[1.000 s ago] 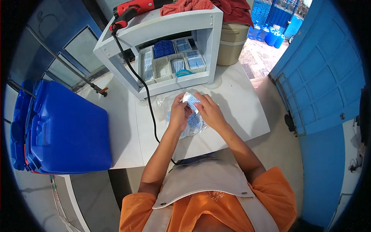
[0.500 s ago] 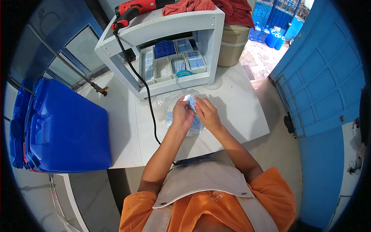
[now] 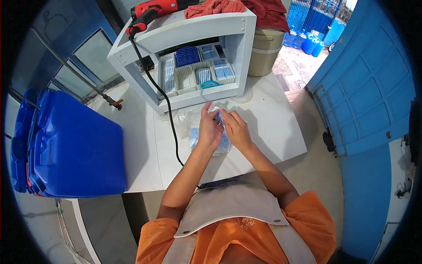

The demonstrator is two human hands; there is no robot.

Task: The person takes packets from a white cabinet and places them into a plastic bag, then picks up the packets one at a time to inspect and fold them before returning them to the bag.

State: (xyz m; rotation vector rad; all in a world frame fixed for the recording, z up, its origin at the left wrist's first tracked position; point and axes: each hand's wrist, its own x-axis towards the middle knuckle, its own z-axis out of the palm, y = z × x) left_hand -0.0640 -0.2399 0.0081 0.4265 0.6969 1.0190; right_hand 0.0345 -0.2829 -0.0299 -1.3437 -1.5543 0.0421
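Note:
A small stack of blue-and-white printed strips (image 3: 219,116) is between my hands above the table. My left hand (image 3: 211,131) is turned palm up beside it, one finger stretched away and the others curled behind the stack. My right hand (image 3: 236,130) grips the strips from the right, fingers bent over them. Under both hands a clear plastic bag (image 3: 193,136) lies on the white table (image 3: 272,132), with more of the blue-and-white printed pieces inside. My hands partly cover the stack and the bag.
Ahead stands a white shelf (image 3: 198,103) with small baskets (image 3: 185,79) of printed pieces. A red-and-black heat gun (image 3: 149,15) rests on top, its black cord (image 3: 169,114) hanging onto the table. Blue jugs (image 3: 79,149) are at left, a beige bucket (image 3: 265,53) behind right.
A finger of my left hand has lifted off the strips and now points forward. The strips have tilted and show less of their surface. My right hand is nearly where it was.

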